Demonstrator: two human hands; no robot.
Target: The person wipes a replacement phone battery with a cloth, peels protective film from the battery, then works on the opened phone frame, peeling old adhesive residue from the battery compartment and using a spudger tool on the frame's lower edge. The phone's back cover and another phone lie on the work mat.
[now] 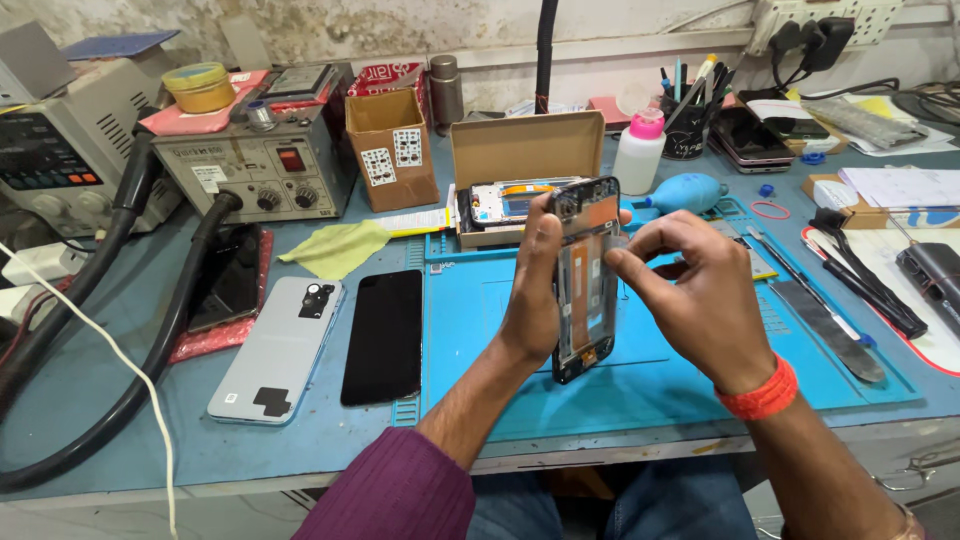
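Note:
My left hand grips an opened phone frame upright above the blue work mat, its inner side with boards and an orange flex strip facing me. My right hand, with an orange band at the wrist, pinches at the phone's right edge near its upper half. What sits between those fingertips is too small to tell.
A silver back cover and a black screen panel lie left of the mat. Behind stand a small open cardboard box with phone parts, a hot-air station with thick black hoses, a yellow cloth, a white bottle, a blue blower. Tools lie at right.

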